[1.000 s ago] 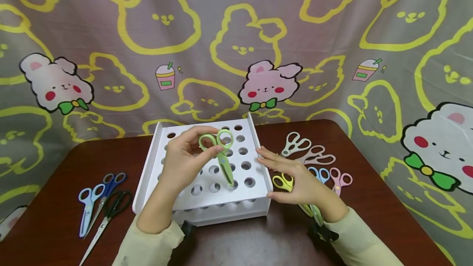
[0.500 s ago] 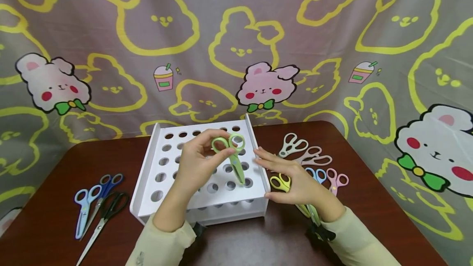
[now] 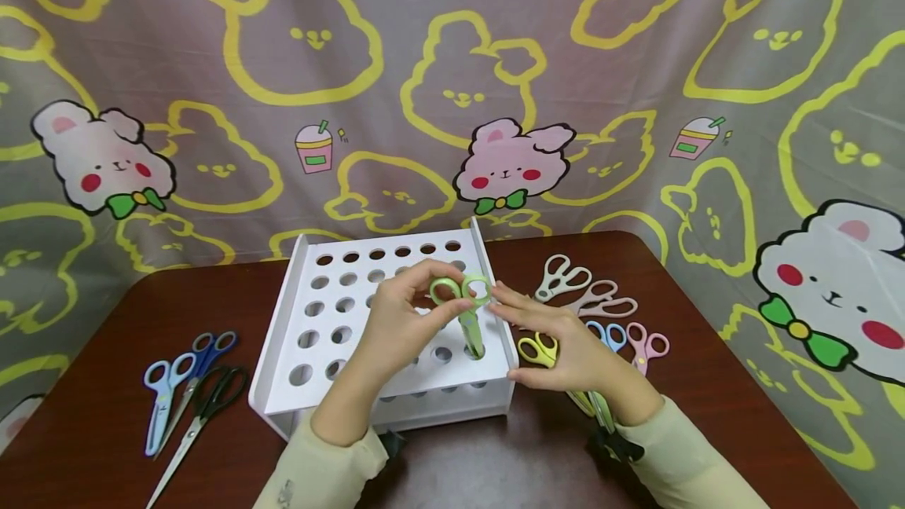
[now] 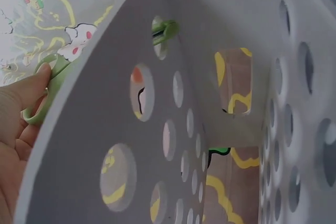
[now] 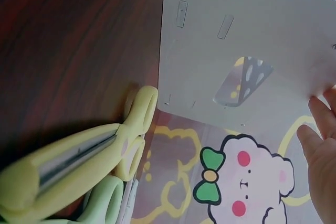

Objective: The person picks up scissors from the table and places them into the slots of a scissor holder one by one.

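Green scissors: small and light by the look of them, stiff plastic; the handle loops seem the safest place to hold.
Left hand: fingers pinched on the handle loops, blade tip dipping into a hole at the front right of the rack.
Right hand: fingers curled round yellow scissors, fingertips stretched towards the green loops.
White rack: rows of round holes on the counter; only the green pair stands in it.
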Available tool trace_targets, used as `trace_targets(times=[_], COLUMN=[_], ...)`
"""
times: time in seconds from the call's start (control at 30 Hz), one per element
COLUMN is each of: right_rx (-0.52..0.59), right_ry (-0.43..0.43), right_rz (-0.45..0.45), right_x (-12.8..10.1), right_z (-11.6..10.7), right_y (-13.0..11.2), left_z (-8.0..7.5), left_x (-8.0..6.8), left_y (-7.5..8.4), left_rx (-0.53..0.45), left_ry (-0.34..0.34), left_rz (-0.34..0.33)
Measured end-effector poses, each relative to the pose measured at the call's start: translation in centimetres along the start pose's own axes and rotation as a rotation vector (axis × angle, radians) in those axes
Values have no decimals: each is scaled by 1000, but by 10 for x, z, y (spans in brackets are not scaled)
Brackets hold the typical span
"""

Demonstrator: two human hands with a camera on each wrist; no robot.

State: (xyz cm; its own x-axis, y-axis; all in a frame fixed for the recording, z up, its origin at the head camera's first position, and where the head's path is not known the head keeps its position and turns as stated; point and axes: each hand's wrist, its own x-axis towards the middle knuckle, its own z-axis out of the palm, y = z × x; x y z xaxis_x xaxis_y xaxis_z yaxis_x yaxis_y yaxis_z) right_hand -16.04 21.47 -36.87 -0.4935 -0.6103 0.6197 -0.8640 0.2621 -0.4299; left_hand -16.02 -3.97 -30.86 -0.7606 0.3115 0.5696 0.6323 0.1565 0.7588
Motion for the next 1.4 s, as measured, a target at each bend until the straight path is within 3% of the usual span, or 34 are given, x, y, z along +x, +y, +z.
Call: trace_targets(times=[0.13, 0.37, 0.53, 0.9, 1.4], right_rx=[18, -11, -20, -21, -17], right_ry=[-10, 23, 33, 21, 30], right_rz=[37, -56, -64, -36, -49], right_x=[-1, 2, 3, 2, 3], right_z=[-1, 0, 0, 1, 1], right_y=[1, 3, 3, 2, 2], left_z=[2, 5, 7, 10, 13], left_x=[-2, -6, -8, -13, -15], left_y=[-1, -3, -6, -11, -16], left_rx=[39, 87, 95, 145, 275], left_ry=[-40, -118, -165, -214, -223], left_rz=[15, 0, 13, 5, 20])
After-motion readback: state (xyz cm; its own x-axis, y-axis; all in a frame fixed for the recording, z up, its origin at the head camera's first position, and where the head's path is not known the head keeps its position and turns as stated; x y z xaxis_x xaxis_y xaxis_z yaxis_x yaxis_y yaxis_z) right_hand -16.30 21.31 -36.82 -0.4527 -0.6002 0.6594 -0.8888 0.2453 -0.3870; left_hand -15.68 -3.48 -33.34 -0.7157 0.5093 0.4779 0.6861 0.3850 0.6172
